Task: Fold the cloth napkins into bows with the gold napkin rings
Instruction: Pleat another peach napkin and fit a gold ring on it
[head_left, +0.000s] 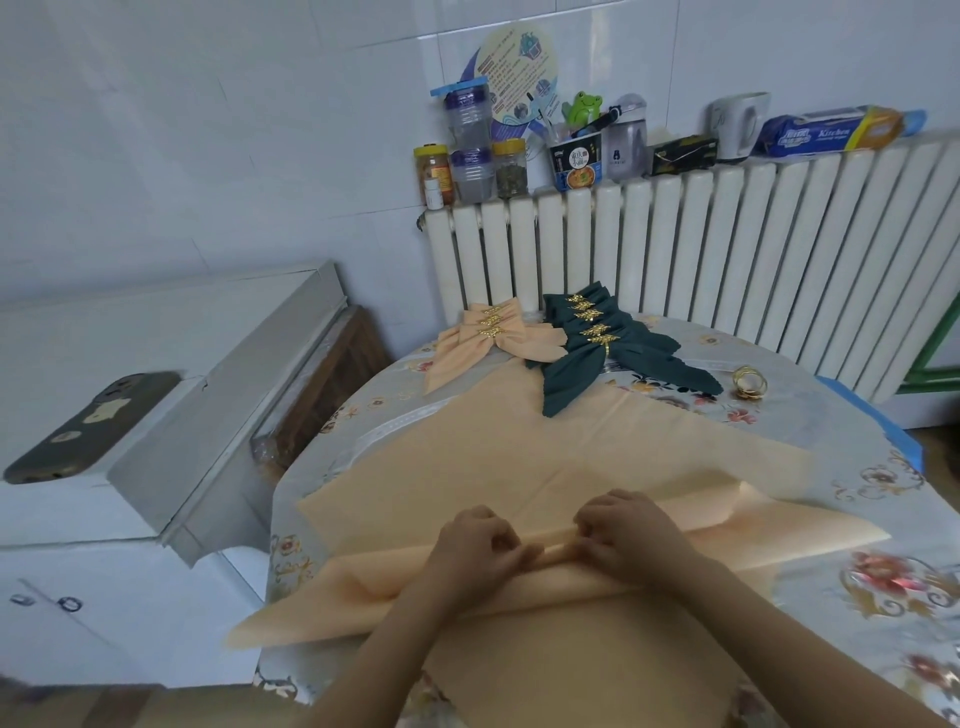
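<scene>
the table, under a pale flowered cover, fills the lower right half of the frame, with a white ribbed radiator behind it across the upper right and a white cabinet at the left.

across the lower centre of the table lies the peach napkin, spread wide and the largest of the task's things, its far half flat and its near part gathered into a raised pleat running left to right.

in the upper centre, by the radiator, sit the finished bows: a dark green stack and, just left of it, a smaller peach stack, each bow cinched with gold.

the left hand and right hand meet at the middle of the pleat in the lower centre, fingers of both curled and pinching the folded ridge of cloth between them.

smallest, a loose gold napkin ring rests on the table at the right, well apart from the hands.

the step in hand looks like accordion pleating, with flat cloth left beyond the ridge. next, i judge, the hands must keep the pleats pinched while gathering the rest, then one hand must hold the bundle while the other reaches far for the ring.
</scene>
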